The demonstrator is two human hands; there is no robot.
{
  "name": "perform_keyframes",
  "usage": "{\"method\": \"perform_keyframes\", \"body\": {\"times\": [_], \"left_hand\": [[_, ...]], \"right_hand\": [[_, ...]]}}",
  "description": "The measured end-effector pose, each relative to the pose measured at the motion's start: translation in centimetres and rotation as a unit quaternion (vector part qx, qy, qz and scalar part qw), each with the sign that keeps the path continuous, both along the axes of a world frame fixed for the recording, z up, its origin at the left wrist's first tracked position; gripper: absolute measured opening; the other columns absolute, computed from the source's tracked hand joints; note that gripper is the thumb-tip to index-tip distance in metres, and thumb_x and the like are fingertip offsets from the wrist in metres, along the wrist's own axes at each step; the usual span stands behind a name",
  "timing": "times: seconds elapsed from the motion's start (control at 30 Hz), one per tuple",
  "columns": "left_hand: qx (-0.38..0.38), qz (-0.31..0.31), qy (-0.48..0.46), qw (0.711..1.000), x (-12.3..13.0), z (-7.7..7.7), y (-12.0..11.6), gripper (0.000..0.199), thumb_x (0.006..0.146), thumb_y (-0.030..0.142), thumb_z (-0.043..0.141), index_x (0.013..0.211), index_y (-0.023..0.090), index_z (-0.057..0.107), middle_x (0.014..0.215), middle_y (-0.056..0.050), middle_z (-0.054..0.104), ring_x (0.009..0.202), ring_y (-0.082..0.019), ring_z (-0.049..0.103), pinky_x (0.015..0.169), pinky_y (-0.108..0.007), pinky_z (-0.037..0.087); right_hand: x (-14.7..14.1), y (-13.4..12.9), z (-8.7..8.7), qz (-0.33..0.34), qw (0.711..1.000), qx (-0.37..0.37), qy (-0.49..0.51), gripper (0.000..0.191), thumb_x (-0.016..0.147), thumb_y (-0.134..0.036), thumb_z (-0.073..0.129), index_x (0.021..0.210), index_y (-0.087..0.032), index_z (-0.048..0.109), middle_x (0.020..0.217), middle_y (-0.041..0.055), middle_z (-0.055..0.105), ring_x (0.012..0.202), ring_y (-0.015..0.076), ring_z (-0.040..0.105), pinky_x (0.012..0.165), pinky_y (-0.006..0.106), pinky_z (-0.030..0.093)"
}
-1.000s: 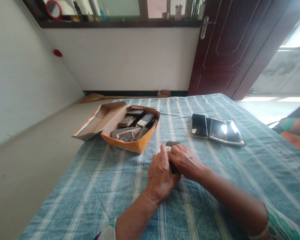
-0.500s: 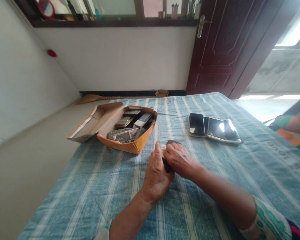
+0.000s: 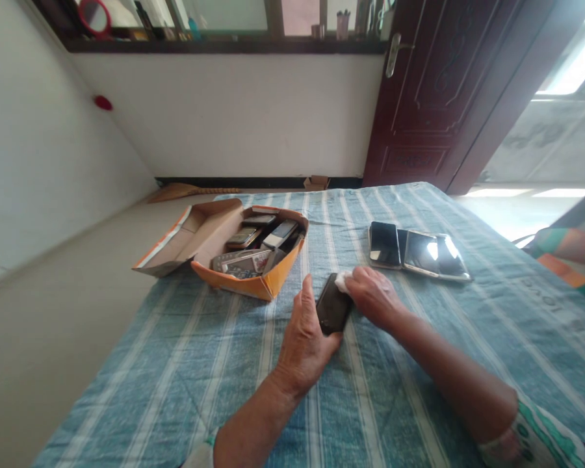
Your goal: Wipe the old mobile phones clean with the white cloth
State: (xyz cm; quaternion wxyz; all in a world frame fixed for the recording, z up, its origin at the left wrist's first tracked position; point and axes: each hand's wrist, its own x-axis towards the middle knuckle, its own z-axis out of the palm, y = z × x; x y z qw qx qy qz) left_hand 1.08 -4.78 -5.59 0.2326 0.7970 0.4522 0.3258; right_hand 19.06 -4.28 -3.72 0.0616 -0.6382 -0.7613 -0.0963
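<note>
A dark phone (image 3: 332, 309) is gripped in my left hand (image 3: 303, 341), between the thumb and the fingers, tilted above the striped cloth. My right hand (image 3: 374, 298) pinches a white wad (image 3: 342, 281), which touches the phone's upper right corner. Left of the hands stands an open orange cardboard box (image 3: 283, 268) with several old phones (image 3: 244, 236) inside, its lid folded out to the left. Right of my right hand, a phone with a black screen (image 3: 385, 243) and other shiny devices (image 3: 421, 251) lie side by side on the cloth.
Blue and white striped cloth (image 3: 175, 390) covers the surface under everything. Behind it are a white wall (image 3: 224, 117) and a dark red door (image 3: 433, 84). A broom (image 3: 175, 191) lies on the floor at the back left. Patterned fabric (image 3: 565, 250) shows at the right edge.
My right hand has moved right with the white wad, from the middle of the phone to its upper right corner, uncovering more of the phone. My left hand has barely moved.
</note>
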Motion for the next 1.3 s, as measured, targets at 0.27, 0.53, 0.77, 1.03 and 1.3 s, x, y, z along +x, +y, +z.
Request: {"method": "perform_keyframes", "body": {"times": [0.27,0.53,0.77,1.03,1.3], "left_hand": [[0.003,-0.011,-0.028,1.000,0.0,-0.4,0.3,0.102,0.071,0.014,0.065,0.150,0.023,0.003,0.136,-0.016,0.043,0.115,-0.028,0.056,0.092,-0.045,0.051],[0.047,0.001,0.019,0.999,-0.7,-0.2,0.2,0.099,0.075,0.029,0.064,0.151,0.015,0.003,0.119,-0.015,0.051,0.106,-0.030,0.056,0.092,-0.050,0.049],[-0.005,0.037,0.000,0.999,-0.3,-0.2,0.0,0.112,0.064,0.021,0.076,0.151,0.023,0.006,0.131,-0.015,0.048,0.111,-0.031,0.057,0.087,-0.049,0.052],[0.004,0.033,-0.007,0.999,-0.3,-0.4,0.1,0.116,0.063,0.018,0.077,0.151,0.027,0.002,0.129,-0.012,0.049,0.114,-0.030,0.056,0.088,-0.047,0.052],[0.027,-0.012,0.002,1.000,-0.8,-0.4,0.3,0.092,0.079,0.026,0.058,0.152,0.016,0.001,0.120,-0.015,0.050,0.101,-0.026,0.058,0.089,-0.045,0.051]], "right_hand": [[-2.6,1.0,1.0,0.051,0.998,-0.026,0.018,0.020,0.091,-0.011,0.047,0.089,-0.016,0.066,0.088,0.0089,0.062,0.080,0.0207,0.055,0.065,0.030,0.036],[-3.8,-2.4,0.9,0.175,0.983,-0.025,0.043,0.017,0.093,-0.017,0.052,0.082,-0.018,0.065,0.079,0.0048,0.057,0.072,0.0170,0.049,0.062,0.030,0.034],[0.1,1.0,1.6,-0.042,0.999,-0.016,0.017,0.025,0.087,-0.006,0.046,0.088,-0.018,0.068,0.087,0.0083,0.061,0.079,0.0191,0.054,0.064,0.029,0.035],[-2.5,0.9,1.3,0.056,0.996,-0.065,0.028,0.019,0.089,-0.009,0.049,0.090,-0.016,0.067,0.089,0.0084,0.063,0.082,0.0198,0.056,0.064,0.029,0.036],[-4.2,-1.8,0.6,0.183,0.981,-0.028,0.054,0.016,0.093,-0.015,0.052,0.083,-0.015,0.065,0.084,0.0061,0.061,0.075,0.0182,0.049,0.064,0.031,0.035]]}}
